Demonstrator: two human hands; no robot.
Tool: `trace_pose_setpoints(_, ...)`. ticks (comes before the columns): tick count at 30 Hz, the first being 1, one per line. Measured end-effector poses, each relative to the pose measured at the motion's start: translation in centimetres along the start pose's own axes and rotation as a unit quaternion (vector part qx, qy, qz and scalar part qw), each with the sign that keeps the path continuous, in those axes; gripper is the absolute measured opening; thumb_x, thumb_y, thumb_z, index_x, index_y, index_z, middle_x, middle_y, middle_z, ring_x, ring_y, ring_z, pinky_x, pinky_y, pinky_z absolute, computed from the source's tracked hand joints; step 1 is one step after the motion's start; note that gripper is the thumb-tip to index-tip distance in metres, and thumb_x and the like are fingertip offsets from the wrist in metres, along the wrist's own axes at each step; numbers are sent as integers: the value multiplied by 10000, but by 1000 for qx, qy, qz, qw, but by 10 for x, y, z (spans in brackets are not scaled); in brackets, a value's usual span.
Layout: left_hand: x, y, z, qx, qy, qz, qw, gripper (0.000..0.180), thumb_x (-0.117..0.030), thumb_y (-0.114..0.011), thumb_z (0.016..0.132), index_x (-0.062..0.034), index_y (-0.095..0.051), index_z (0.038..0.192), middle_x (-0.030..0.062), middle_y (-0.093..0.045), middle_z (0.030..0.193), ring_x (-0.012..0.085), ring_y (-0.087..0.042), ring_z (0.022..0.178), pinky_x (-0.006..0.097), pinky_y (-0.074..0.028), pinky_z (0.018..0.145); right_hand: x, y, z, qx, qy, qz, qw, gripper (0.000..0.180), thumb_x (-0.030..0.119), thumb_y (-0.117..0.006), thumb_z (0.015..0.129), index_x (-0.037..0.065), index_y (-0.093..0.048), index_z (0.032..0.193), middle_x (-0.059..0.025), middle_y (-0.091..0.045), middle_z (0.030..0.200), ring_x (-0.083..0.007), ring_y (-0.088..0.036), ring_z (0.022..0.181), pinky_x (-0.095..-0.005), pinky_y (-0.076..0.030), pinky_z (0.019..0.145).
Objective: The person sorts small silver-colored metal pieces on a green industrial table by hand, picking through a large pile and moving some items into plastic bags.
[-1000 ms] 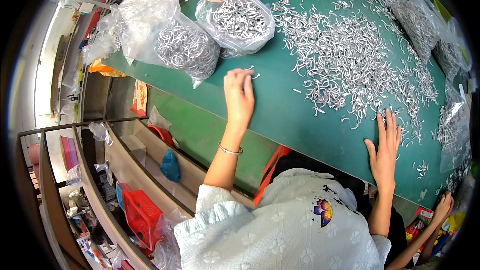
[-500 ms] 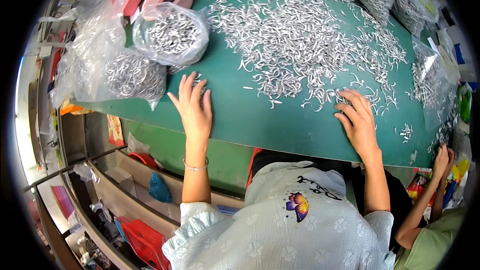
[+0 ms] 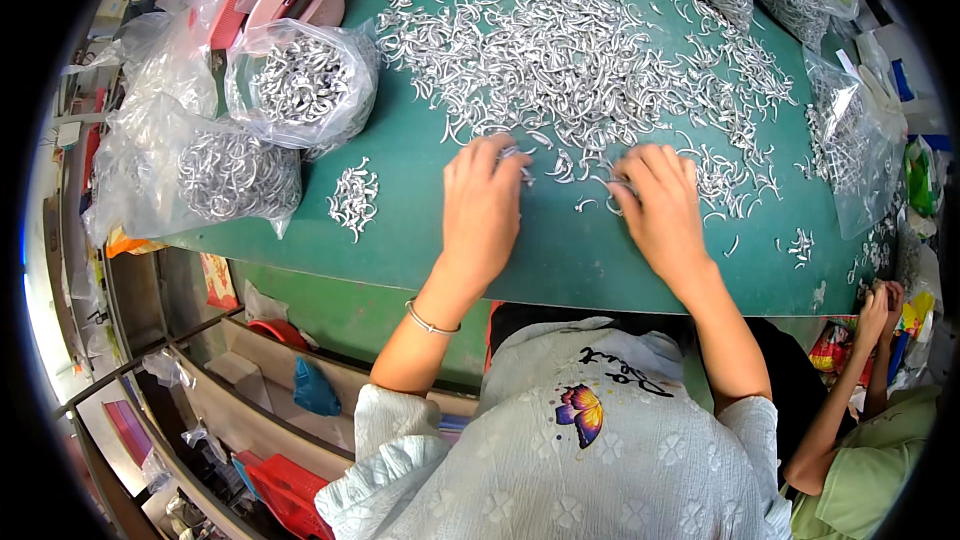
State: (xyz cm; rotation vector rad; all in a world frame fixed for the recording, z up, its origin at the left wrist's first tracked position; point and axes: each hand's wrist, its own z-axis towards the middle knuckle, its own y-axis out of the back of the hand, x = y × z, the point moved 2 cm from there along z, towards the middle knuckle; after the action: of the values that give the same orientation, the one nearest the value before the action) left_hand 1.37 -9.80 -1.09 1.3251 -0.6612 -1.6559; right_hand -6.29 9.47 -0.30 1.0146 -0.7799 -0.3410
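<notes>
Head view: flat green tabletop [image 3: 400, 220], brown shelving [image 3: 260, 415]; left hand [image 3: 483, 198] has quit the small silvery curved-piece pile [image 3: 353, 200], nearing right hand [image 3: 662, 205]; grips unclear.

The small curved pieces [image 3: 585, 65] look like metal, silvery and smooth, with a bright shine. The green surface [image 3: 560, 275] under them is smooth and rather matt, with some pale marks. The open bag [image 3: 357, 100] is of thin, clear plastic, glossy and wrinkled. The pink tub [image 3: 328, 4] seems to be smooth plastic. The shirt [image 3: 640, 470] is of matt cloth, with a raised flower pattern. The bracelet [image 3: 432, 326] has a polished metal look.
</notes>
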Motion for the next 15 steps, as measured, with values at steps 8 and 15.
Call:
trace_pose_setpoints(8, -30, 1, -10, -26, -10, -37, 999, 330, 20, -654, 815, -87, -636, 1126, 84, -576, 1178, 261, -547, 1064, 384, -367, 908, -19, 31, -21, -29, -59, -27, 997, 127, 44, -688, 800, 58, -632, 913, -84, -596, 962, -278, -539, 914, -375, -381, 794)
trace_pose_setpoints(15, -40, -16, -4, 24, -39, -32, 998, 265, -68, -704, 798, -80, -642, 1055, 53, -563, 1005, 232, -531, 896, 379, -348, 777, 4, 9, -6, 22, -12, -19, 999, 139, 74, -698, 792, 59, -622, 908, -72, -573, 956, -274, -524, 905, -393, -375, 804)
